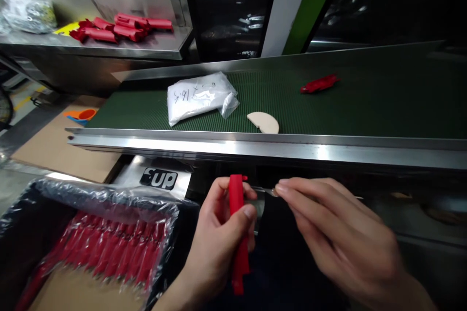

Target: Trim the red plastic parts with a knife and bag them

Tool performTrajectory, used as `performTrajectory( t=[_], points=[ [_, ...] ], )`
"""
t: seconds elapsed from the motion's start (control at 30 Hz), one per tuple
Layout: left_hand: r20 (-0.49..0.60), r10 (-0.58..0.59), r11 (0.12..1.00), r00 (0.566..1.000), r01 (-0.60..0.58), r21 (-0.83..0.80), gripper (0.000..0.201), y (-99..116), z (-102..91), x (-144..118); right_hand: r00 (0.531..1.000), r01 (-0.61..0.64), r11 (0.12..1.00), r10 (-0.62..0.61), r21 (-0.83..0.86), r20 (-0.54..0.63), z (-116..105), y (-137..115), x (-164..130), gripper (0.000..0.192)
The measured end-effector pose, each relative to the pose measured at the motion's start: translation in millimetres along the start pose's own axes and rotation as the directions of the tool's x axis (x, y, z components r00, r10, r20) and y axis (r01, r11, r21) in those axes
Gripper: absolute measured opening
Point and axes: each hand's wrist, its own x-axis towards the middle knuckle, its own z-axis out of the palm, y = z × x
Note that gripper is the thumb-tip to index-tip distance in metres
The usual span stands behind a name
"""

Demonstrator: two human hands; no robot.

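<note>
Your left hand [219,233] grips a red handle [238,233] upright below the conveyor's steel edge [255,148], thumb pressed across it, while your right hand [335,238] pinches a thin metal blade [263,190] between thumb and forefinger at the handle's top. The blade appears only lightly held, so a slip could nick a fingertip or drop it into the dark gap below. The box of red handles [116,248] lies well apart at left.

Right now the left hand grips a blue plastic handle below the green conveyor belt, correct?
Not quite: in the head view the plastic handle in the left hand is red, not blue. It is held below the green conveyor belt, as stated.
</note>
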Motion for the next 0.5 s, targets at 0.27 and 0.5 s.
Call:
performTrajectory(
  t=[0.27, 0.5],
  points=[
    [-0.064, -0.032, 0.998, 0.997, 0.035, 0.056, 0.031, 2, 6.5, -18, 0.999, 0.035, 0.999, -0.035, -0.019, 0.015, 4, -3, 12, 0.044],
    [-0.05, -0.046, 0.998, 0.998, 0.048, 0.041, 0.03, 3, 6.4, -18, 0.999, 0.046, 0.998, -0.045, -0.046, 0.011, 4, -2, 8, 0.043]
  ],
)
